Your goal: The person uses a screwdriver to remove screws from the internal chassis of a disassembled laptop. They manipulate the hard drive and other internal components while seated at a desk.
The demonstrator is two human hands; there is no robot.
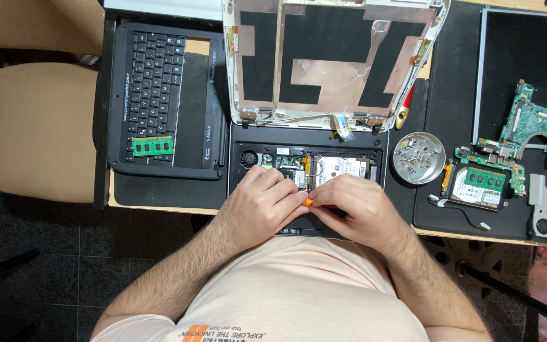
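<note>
An opened black laptop base (375, 154) lies in front of me, its fan, circuit board and silver hard drive (340, 168) exposed. Its stripped lid shell (330, 57) with copper foil stands behind it. Both hands meet over the base's near edge. My left hand (257, 206) rests on the base with fingertips touching a small orange-handled tool (309, 202). My right hand (359, 206) is closed around that tool's handle, most of which is hidden.
A second black laptop (159, 95) with a green memory stick (153, 146) on it sits to the left. A round metal dish of screws (419, 158), a green motherboard (533, 120), another drive, a bare screen panel (517, 63) lie to the right. A beige chair (39, 126) stands left.
</note>
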